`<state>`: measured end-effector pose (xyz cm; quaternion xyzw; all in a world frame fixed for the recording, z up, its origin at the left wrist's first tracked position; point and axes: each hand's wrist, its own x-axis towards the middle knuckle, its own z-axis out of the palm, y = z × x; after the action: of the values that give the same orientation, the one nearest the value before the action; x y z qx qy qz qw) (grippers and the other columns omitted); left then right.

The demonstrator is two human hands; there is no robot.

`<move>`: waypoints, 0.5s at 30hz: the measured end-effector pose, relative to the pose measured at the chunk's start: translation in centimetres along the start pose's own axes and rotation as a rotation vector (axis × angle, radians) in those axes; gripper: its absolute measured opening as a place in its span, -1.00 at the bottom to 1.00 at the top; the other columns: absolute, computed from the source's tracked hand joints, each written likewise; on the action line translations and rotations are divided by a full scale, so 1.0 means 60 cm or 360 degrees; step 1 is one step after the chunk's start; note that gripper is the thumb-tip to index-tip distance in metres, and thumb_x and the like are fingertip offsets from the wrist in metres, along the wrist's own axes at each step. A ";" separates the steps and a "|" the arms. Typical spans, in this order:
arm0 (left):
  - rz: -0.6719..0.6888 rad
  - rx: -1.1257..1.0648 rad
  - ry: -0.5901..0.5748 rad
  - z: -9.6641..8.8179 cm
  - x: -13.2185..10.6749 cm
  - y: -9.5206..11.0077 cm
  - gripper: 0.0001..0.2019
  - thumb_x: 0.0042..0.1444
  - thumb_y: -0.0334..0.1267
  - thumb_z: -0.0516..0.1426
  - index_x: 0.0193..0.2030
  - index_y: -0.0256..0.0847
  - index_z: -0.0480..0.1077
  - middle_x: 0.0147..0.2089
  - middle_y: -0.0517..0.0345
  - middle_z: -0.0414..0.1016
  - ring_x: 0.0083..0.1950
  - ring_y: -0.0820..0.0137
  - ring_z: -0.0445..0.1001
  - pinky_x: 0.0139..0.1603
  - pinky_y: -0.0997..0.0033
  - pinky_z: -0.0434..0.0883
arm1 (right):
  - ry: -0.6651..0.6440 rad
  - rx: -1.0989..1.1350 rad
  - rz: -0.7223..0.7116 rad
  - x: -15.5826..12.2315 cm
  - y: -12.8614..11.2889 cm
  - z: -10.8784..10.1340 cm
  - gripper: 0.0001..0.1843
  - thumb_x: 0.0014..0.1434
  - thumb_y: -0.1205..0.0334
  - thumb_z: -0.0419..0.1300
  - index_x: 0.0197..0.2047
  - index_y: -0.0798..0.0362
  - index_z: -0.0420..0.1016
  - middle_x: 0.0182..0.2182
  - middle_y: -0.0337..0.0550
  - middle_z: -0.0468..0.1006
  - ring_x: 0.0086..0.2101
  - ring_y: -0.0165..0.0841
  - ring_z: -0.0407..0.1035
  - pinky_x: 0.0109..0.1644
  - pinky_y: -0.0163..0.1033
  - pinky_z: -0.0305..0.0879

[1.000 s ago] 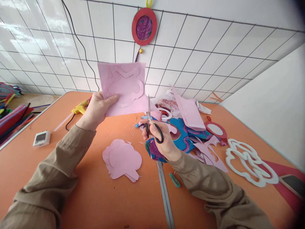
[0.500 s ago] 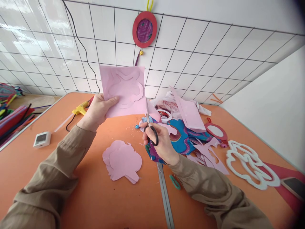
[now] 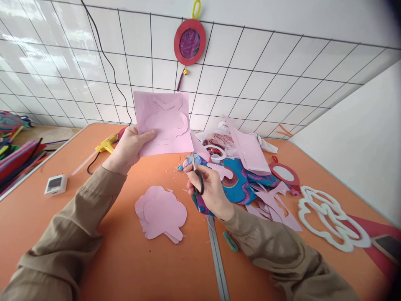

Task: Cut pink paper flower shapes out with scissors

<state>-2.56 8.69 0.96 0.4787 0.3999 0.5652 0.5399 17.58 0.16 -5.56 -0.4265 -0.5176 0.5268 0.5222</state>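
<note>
My left hand (image 3: 133,144) grips the left edge of a pink paper sheet (image 3: 171,144), thumb across its front. A flower-like outline is partly cut into the sheet, which is held up off the table. My right hand (image 3: 209,186) has its fingers in the black handles of a pair of scissors (image 3: 199,182). The blades point up near the sheet's lower right corner; I cannot tell whether they touch it. Below the hands, a small pile of pink paper cut-outs (image 3: 164,213) lies on the orange table (image 3: 125,259).
Patterned blue fabric (image 3: 239,188), pink paper scraps (image 3: 275,205) and a folded pink sheet (image 3: 250,150) crowd the right side. White cloud-shaped frames (image 3: 332,217) lie farther right. A yellow glue gun (image 3: 106,144) and a small white device (image 3: 56,184) are at left. A round red ornament (image 3: 190,42) hangs behind.
The pink sheet has tilted slightly and its lower right corner has shifted a little right. The scissors have turned slightly in my right hand, their blades looking closer together.
</note>
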 end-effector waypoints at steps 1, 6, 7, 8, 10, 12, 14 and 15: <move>0.0001 -0.0006 -0.0006 0.000 0.000 0.000 -0.73 -0.21 -0.25 0.43 -0.35 -0.33 0.61 -0.30 -0.03 0.66 -0.24 0.23 0.64 -0.22 0.37 0.60 | -0.0003 0.0001 -0.0003 0.000 0.000 0.000 -0.61 0.08 -0.10 0.36 -0.30 0.07 0.46 -0.62 -0.35 0.40 -0.65 -0.49 0.31 -0.54 -0.33 0.26; -0.0009 -0.0023 0.0013 -0.001 0.002 -0.002 -0.74 -0.23 -0.26 0.45 -0.37 -0.33 0.60 -0.35 0.00 0.65 -0.29 0.27 0.63 -0.25 0.39 0.59 | -0.0070 0.0086 0.0002 0.004 0.009 -0.005 -0.58 0.11 -0.14 0.34 -0.29 0.07 0.45 -0.61 -0.34 0.41 -0.64 -0.49 0.33 -0.52 -0.34 0.25; -0.0015 -0.0019 0.0018 -0.001 0.003 -0.003 -0.74 -0.23 -0.26 0.44 -0.38 -0.33 0.60 -0.35 0.00 0.65 -0.30 0.27 0.63 -0.25 0.39 0.59 | -0.0096 0.0120 -0.0006 0.005 0.011 -0.006 -0.57 0.12 -0.16 0.33 -0.28 0.07 0.44 -0.60 -0.33 0.43 -0.63 -0.48 0.34 -0.51 -0.33 0.27; -0.0026 -0.0016 0.0023 -0.002 0.004 -0.004 -0.75 -0.24 -0.27 0.44 -0.38 -0.33 0.60 -0.35 0.00 0.65 -0.30 0.26 0.63 -0.26 0.39 0.58 | -0.0126 0.0150 -0.0020 0.006 0.013 -0.007 -0.55 0.13 -0.18 0.32 -0.27 0.07 0.44 -0.59 -0.32 0.45 -0.62 -0.47 0.36 -0.49 -0.32 0.29; -0.0055 -0.0015 0.0026 -0.003 0.006 -0.005 -0.76 -0.24 -0.28 0.44 -0.39 -0.33 0.60 -0.35 -0.01 0.65 -0.31 0.26 0.62 -0.26 0.39 0.58 | -0.0183 0.0187 -0.0055 0.007 0.014 -0.010 -0.53 0.15 -0.22 0.29 -0.26 0.07 0.45 -0.58 -0.29 0.48 -0.60 -0.45 0.39 -0.46 -0.30 0.30; -0.0096 -0.0025 0.0027 -0.004 0.007 -0.005 -0.79 -0.21 -0.31 0.42 -0.40 -0.34 0.59 -0.35 -0.02 0.64 -0.32 0.28 0.62 -0.26 0.40 0.58 | -0.0225 0.0207 -0.0060 0.007 0.012 -0.013 -0.50 0.16 -0.25 0.27 -0.25 0.08 0.47 -0.57 -0.26 0.50 -0.59 -0.44 0.41 -0.45 -0.29 0.31; -0.0163 -0.0009 0.0036 -0.006 0.009 -0.004 -0.83 -0.16 -0.34 0.39 -0.39 -0.35 0.59 -0.35 -0.02 0.63 -0.33 0.32 0.60 -0.30 0.43 0.57 | -0.0241 0.0222 -0.0028 0.006 0.008 -0.015 -0.49 0.16 -0.27 0.26 -0.25 0.08 0.47 -0.57 -0.26 0.51 -0.59 -0.43 0.40 -0.44 -0.27 0.31; -0.0211 0.0009 0.0044 -0.008 0.010 -0.003 -0.86 -0.13 -0.37 0.38 -0.39 -0.35 0.58 -0.35 -0.02 0.62 -0.35 0.34 0.58 -0.35 0.45 0.56 | -0.0242 0.0232 -0.0010 0.006 0.006 -0.016 -0.49 0.15 -0.27 0.26 -0.25 0.07 0.48 -0.57 -0.26 0.51 -0.60 -0.43 0.40 -0.44 -0.27 0.31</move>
<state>-2.95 9.33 0.74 0.4448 0.4398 0.5337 0.5691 18.44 0.64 -5.98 -0.3447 -0.5172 0.5923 0.5127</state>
